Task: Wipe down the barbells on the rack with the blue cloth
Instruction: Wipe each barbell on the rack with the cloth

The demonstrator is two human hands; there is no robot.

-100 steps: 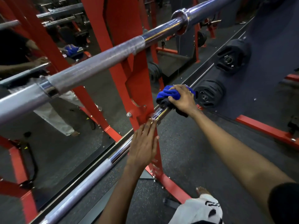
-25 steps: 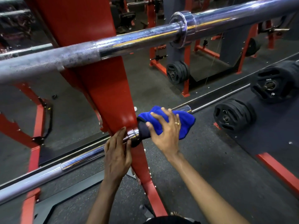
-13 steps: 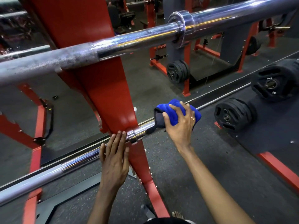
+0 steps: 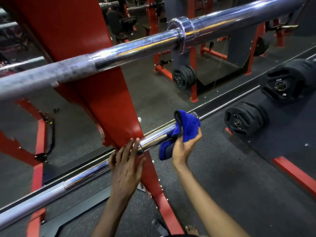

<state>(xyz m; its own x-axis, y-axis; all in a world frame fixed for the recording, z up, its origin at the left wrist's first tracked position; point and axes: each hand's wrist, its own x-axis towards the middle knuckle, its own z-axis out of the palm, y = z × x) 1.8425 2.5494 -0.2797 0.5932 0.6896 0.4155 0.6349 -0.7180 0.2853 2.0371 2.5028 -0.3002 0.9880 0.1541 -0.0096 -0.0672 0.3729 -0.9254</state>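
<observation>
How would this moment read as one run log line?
phase: wiping | right hand: holds blue cloth on lower barbell end | left hand: rests on that barbell by red upright

weight plate (image 4: 275,94) lettering unreadable

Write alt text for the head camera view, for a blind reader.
The right hand grips a blue cloth wrapped over the end of the lower barbell, while the left hand rests flat on that bar beside the red rack upright. A second barbell crosses above, and black weight plates are at right.
</observation>
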